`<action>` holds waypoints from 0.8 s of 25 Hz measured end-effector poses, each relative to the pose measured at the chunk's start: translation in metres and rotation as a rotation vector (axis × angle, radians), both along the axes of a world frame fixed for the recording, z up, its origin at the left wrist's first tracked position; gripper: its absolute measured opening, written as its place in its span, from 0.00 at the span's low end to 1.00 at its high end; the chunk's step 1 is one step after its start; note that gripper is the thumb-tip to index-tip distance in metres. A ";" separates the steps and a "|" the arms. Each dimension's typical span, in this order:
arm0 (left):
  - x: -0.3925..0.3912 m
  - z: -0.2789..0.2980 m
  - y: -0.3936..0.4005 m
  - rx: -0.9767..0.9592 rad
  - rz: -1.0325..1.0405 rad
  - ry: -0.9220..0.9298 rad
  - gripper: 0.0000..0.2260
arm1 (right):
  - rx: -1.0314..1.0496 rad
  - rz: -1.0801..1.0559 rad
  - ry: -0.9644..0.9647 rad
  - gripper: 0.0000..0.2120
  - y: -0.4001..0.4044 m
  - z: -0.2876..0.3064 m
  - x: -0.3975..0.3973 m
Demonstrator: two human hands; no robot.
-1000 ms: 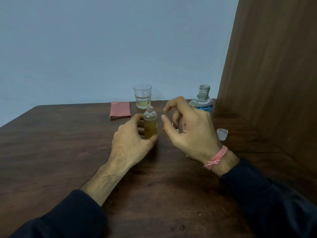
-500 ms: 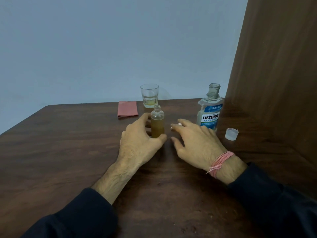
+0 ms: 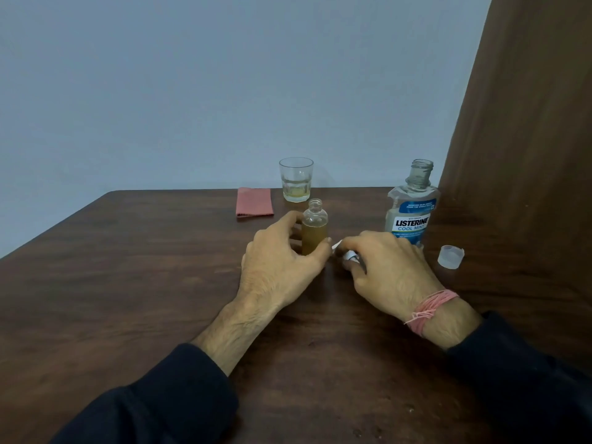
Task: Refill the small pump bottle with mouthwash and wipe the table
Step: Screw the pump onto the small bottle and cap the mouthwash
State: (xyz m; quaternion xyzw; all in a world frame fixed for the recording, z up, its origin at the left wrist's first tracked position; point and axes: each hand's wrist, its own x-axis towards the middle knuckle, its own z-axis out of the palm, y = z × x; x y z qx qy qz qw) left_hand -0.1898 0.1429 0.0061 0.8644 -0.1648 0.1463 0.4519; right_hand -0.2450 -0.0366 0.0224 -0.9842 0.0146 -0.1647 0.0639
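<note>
A small clear bottle (image 3: 314, 226) with no cap stands upright on the dark wooden table (image 3: 128, 283), filled with amber liquid up to its shoulder. My left hand (image 3: 278, 264) is wrapped around its lower part. My right hand (image 3: 384, 267) lies low on the table just right of it, fingers closed on a small white piece (image 3: 347, 254), likely the pump top; most of it is hidden. The open mouthwash bottle (image 3: 411, 213) stands behind my right hand. A folded pink cloth (image 3: 254, 201) lies at the back.
A glass (image 3: 296, 184) with a little pale liquid stands beside the cloth at the table's back edge. A translucent cap (image 3: 451, 256) lies right of the mouthwash bottle. A brown wooden panel (image 3: 528, 155) closes off the right side.
My right hand came down from beside the small bottle's neck to the table and closed on the white piece. My left hand kept its hold on the small bottle.
</note>
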 end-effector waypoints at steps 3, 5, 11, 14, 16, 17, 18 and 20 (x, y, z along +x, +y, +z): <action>0.004 0.001 0.003 -0.003 0.022 -0.009 0.21 | 0.098 0.025 -0.127 0.13 0.000 -0.001 0.000; 0.007 0.000 0.004 -0.005 0.034 -0.005 0.21 | 0.135 0.044 -0.234 0.11 0.000 0.002 -0.001; 0.008 -0.002 0.005 -0.015 0.018 0.003 0.23 | 0.220 0.207 -0.565 0.10 -0.005 0.016 -0.006; 0.004 0.002 0.003 -0.009 -0.019 0.020 0.24 | 0.350 0.329 -0.758 0.18 -0.004 0.020 -0.007; 0.000 0.005 0.003 0.002 -0.050 0.012 0.23 | 0.458 0.451 -0.838 0.28 -0.001 0.022 -0.009; -0.002 0.005 0.003 0.003 -0.070 0.009 0.26 | 0.480 0.512 -0.866 0.31 0.000 0.022 -0.010; -0.003 0.005 0.003 0.004 -0.087 0.006 0.29 | 0.473 0.561 -0.892 0.32 0.000 0.022 -0.011; -0.005 0.005 0.002 0.024 -0.103 -0.013 0.32 | 0.413 0.603 -0.943 0.31 0.002 0.023 -0.014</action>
